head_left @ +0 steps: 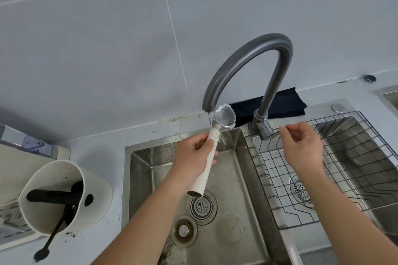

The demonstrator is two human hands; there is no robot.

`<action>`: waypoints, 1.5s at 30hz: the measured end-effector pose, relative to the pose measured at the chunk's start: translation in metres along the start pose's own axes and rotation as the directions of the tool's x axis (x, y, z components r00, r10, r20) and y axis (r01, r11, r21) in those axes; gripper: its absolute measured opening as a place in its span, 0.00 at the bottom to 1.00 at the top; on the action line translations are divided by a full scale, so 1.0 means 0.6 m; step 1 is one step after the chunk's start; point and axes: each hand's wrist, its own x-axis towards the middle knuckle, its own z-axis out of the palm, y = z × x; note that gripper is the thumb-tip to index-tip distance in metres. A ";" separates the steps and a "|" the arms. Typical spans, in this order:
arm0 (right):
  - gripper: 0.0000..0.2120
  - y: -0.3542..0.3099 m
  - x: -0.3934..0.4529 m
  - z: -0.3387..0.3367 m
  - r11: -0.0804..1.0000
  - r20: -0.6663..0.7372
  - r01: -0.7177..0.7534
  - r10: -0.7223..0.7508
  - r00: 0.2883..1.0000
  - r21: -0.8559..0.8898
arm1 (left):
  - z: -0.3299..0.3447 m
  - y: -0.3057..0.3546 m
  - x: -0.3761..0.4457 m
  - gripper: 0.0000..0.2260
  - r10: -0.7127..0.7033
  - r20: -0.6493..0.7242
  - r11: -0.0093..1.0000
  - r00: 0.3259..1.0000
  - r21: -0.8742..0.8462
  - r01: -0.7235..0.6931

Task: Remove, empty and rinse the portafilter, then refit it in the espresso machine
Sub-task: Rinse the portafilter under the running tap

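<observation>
My left hand (193, 157) grips the white handle of the portafilter (224, 117), holding its steel basket up under the spout of the curved grey faucet (247, 60). Water runs from the spout onto the neck of the portafilter and splashes into the left sink basin (237, 211). My right hand (301, 146) hovers beside the faucet lever (266, 133), fingers loosely curled, holding nothing. The espresso machine is not clearly in view.
A white knock box (62, 196) with dark coffee grounds and a black brush stands on the counter at left. A wire rack (323, 170) sits in the right basin. A dark cloth (280, 103) lies behind the faucet. A drain strainer (201, 205) and a plug are in the left basin.
</observation>
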 end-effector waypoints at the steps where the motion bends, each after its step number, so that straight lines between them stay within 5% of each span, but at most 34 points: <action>1: 0.06 0.000 0.000 0.000 1.000 0.001 0.001 -0.001 1.000 -0.001 | -0.002 -0.001 -0.003 0.10 -0.015 0.005 1.000 1.000 -0.023 0.015; 11: 0.07 0.001 0.000 0.000 1.000 0.005 0.002 -0.002 1.000 0.003 | -0.039 -0.034 -0.042 0.08 -0.073 0.022 0.993 0.997 -0.086 0.075; 27: 0.07 0.004 0.001 -0.003 1.000 0.010 0.019 -0.019 1.000 -0.017 | -0.105 -0.033 -0.053 0.19 0.195 -0.029 0.911 0.980 0.377 -0.170; 45: 0.07 0.006 0.003 -0.003 1.000 0.007 0.008 -0.007 1.000 -0.013 | -0.131 -0.045 -0.054 0.17 0.203 -0.093 0.906 0.975 0.394 -0.151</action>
